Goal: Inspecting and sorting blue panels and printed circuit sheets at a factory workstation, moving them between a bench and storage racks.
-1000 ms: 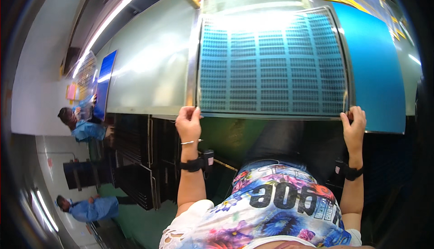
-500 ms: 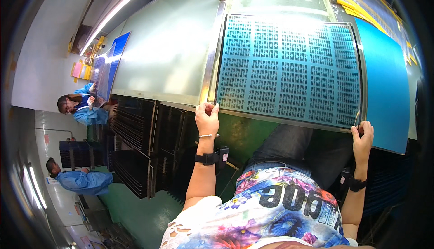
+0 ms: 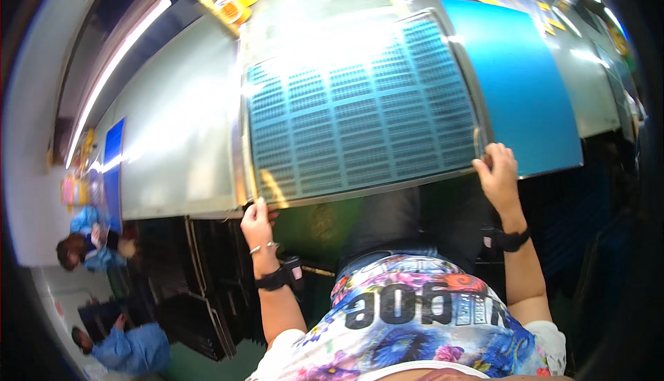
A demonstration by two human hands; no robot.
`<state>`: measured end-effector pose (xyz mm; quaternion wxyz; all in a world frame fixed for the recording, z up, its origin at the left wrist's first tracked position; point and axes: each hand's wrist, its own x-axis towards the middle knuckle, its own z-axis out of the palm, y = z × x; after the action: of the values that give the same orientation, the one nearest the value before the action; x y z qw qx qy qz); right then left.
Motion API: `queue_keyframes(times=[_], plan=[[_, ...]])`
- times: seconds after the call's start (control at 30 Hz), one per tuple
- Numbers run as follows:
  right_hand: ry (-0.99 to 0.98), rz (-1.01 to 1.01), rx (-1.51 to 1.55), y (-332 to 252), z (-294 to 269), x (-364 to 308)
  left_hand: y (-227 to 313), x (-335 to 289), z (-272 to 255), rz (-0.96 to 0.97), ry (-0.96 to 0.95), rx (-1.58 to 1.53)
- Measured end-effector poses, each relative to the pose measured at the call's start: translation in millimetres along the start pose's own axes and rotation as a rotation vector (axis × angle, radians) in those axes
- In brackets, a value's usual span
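Note:
A rectangular blue sheet [image 3: 370, 122] with rows of small dark repeated marks lies in front of me, slightly blurred, with bright glare over its far part. A metal strip [image 3: 245, 153] runs along its left side, and a dark edge bar [image 3: 467, 80] along its right. At the near left corner, my left hand [image 3: 257, 227] is closed, thumb and fingers pinching the sheet's edge. My right hand [image 3: 499, 177] pinches the near right corner in the same way. Both wrists wear black bands.
A plain blue panel [image 3: 515, 84] lies to the right, a shiny metal tabletop [image 3: 176, 125] to the left. Orange tape rolls [image 3: 235, 9] stand at the back. Dark racks [image 3: 190, 312] are below left. Two people in blue gowns [image 3: 131, 350] are at far left.
My view has turned, so the sheet and the tabletop appear shifted left and tilted. Both hands keep their places at the near corners. The co-worker's clear sheet no longer shows distinctly.

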<state>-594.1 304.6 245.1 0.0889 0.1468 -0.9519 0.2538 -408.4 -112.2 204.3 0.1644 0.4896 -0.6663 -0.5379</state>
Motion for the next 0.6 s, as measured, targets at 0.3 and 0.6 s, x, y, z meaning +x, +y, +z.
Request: queue_keyframes(times=[0.3, 0.6], plan=[[-0.157, -0.376, -0.405, -9.4, -22.0, 39.8, -17.6, 8.0, -4.1, 0.133, -0.01, -0.047], [-0.283, -0.138, -0.543, -10.3, 68.4, 222.7, 26.6, -10.4, -9.7, 0.501, 0.19, 0.814]])
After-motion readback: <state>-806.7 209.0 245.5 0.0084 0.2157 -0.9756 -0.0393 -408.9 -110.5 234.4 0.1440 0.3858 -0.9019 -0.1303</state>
